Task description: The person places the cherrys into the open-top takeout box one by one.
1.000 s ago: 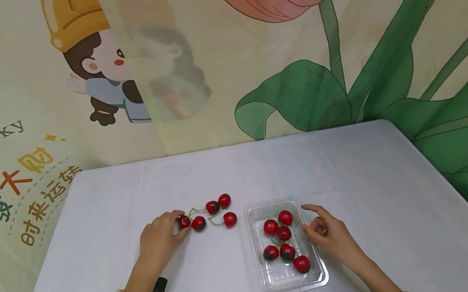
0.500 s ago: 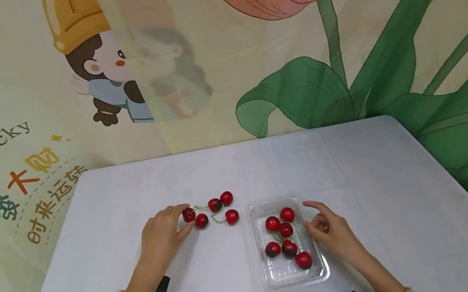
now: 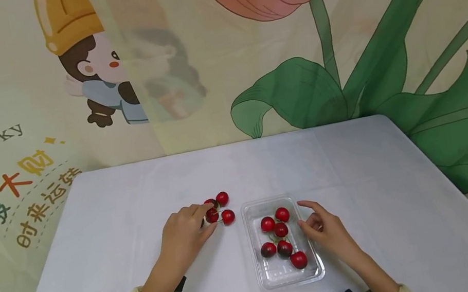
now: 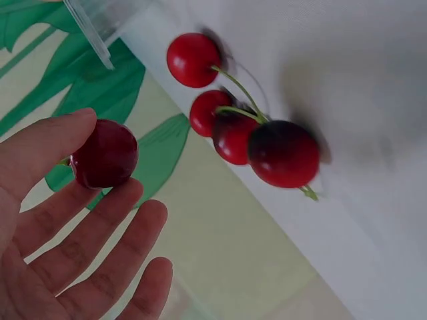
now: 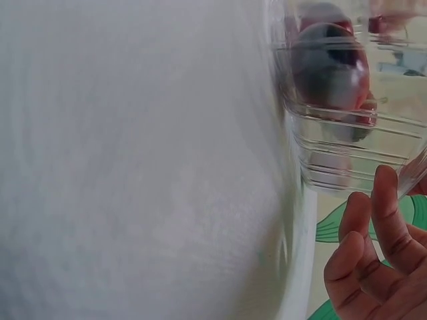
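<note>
Only the left wrist view shows my left hand (image 4: 60,220) pinching a dark red cherry (image 4: 105,154); right hand (image 3: 324,230) relaxed beside the tray (image 3: 291,277).

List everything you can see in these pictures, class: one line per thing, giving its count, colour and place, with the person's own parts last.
Cherries in the tray: six, red to dark red, inside the clear tray.
Loose cherries: three visible on the table left of the tray, red, green stems; a fourth is pinched in the left hand.
Clear tray: one, transparent plastic, near the middle of the table.
Table: one, pale white-blue cloth.
Backdrop: one, cream with a pink tulip, green leaves and a cartoon figure.
Left hand: pinches a dark red cherry.
Right hand: fingers loosely bent at the tray's right edge.
</note>
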Tool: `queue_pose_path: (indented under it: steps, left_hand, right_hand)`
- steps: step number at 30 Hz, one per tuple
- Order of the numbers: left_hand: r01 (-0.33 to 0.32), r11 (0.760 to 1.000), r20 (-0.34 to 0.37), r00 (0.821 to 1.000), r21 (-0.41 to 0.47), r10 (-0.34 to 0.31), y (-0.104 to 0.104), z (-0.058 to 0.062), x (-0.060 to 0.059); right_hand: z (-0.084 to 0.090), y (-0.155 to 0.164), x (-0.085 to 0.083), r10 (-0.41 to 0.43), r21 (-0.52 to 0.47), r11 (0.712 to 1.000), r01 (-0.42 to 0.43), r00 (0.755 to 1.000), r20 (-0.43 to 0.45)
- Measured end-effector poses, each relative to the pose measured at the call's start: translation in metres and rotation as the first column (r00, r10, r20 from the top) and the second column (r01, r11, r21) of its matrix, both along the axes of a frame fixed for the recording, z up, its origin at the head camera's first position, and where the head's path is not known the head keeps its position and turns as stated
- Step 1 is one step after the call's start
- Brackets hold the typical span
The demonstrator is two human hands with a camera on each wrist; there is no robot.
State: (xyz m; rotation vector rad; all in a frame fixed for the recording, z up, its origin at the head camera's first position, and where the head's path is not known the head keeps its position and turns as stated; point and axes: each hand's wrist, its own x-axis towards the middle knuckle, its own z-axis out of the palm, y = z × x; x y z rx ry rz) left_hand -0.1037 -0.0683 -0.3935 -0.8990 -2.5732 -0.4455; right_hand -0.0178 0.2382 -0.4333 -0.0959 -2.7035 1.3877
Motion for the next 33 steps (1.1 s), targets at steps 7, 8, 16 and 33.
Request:
queue_pose_path:
  steps: [7,8,16,33]
  left_hand:
    - [0.029,1.0,0.02,0.999,0.01,-0.03,0.015,0.0,0.006]
    - [0.035,0.999,0.023,0.999,0.016,-0.035,0.017,0.0,0.007]
    - [0.118,0.992,0.026,0.993,0.035,-0.119,0.037,0.004,0.012]
    - [0.258,0.949,0.111,0.964,-0.18,-0.241,0.078,-0.008,0.022]
  right_hand:
    - [-0.002,0.001,-0.001,-0.001,0.01,1.0,0.001,1.0,0.003]
    - [-0.001,0.001,-0.001,-0.003,0.012,1.0,0.003,1.0,0.004]
    - [-0.001,0.001,0.0,-0.007,0.0,1.0,0.007,1.0,-0.002]
    - [-0.002,0.002,0.0,-0.003,-0.022,1.0,0.003,1.0,0.004]
